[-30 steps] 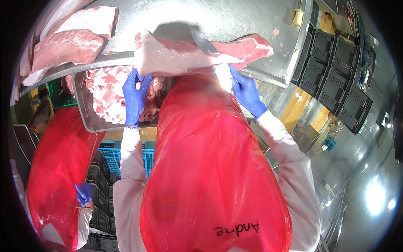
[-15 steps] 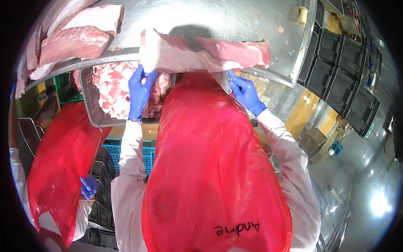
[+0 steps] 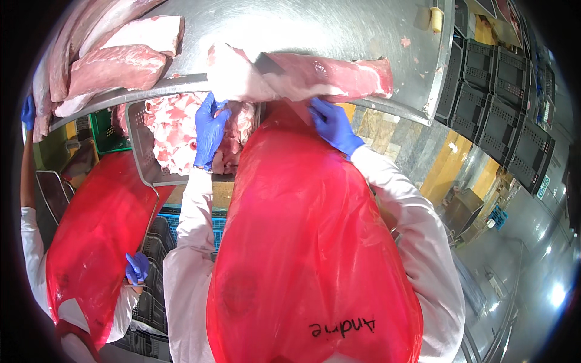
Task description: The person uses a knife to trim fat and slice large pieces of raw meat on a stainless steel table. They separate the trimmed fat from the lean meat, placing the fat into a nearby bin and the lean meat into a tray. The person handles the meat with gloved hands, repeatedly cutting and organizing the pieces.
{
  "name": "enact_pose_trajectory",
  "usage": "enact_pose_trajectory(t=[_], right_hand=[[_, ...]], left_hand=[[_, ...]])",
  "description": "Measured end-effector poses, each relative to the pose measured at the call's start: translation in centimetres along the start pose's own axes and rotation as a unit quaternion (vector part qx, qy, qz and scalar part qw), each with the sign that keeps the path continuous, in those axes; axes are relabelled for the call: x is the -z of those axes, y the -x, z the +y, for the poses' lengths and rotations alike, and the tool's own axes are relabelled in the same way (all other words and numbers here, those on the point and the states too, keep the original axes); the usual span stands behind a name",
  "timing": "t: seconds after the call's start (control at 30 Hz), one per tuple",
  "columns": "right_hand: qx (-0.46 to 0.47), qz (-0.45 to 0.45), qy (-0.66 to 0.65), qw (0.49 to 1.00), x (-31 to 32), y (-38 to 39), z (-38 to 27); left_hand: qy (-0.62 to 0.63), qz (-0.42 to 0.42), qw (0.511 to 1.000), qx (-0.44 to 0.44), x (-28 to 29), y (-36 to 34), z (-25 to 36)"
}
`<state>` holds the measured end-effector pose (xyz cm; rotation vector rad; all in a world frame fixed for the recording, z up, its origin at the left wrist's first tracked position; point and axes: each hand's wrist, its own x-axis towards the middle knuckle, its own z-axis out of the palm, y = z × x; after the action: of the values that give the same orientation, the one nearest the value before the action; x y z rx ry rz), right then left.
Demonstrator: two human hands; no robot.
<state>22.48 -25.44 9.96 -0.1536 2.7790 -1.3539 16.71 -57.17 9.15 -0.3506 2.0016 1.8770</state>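
A long pale pink slab of meat [image 3: 354, 75] with white fat lies along the near rim of the steel table [image 3: 339, 33]. My left hand [image 3: 210, 133], in a blue glove, has its fingers curled on the slab’s near edge at the left end. My right hand [image 3: 333, 127], also blue-gloved, is closed at the slab’s lower edge on a blurred knife [image 3: 266, 65] that slants up-left across the meat. A grey crate of pale meat trimmings [image 3: 166, 133] sits just below my left hand. A red plastic apron [image 3: 308, 242] covers my front.
Several cuts of meat [image 3: 115, 69] lie at the table's left. A green crate [image 3: 106, 136] is below them. A co-worker in a red apron [image 3: 91, 230] and blue glove [image 3: 136, 269] stands at left. Black crates [image 3: 508, 78] stand at right, a blue crate [image 3: 187, 224] below the trimmings.
My right hand and the knife have moved left along the slab. My left hand has shifted slightly right with the view. The co-worker’s raised arm has appeared at the far left.
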Motion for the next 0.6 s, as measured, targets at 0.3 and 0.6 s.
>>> enact_pose_trajectory(t=[0.3, 0.6], right_hand=[[-0.129, 0.048, -0.054, 0.989, 0.5, -7.6, -6.3], [-0.093, -0.028, -0.073, 0.993, 8.1, -7.5, -10.5]], left_hand=[[0.006, 0.153, 0.988, 0.015, 1.3, 5.3, -4.7], [-0.017, 0.183, 0.976, -0.119, -5.7, 4.2, 1.1]])
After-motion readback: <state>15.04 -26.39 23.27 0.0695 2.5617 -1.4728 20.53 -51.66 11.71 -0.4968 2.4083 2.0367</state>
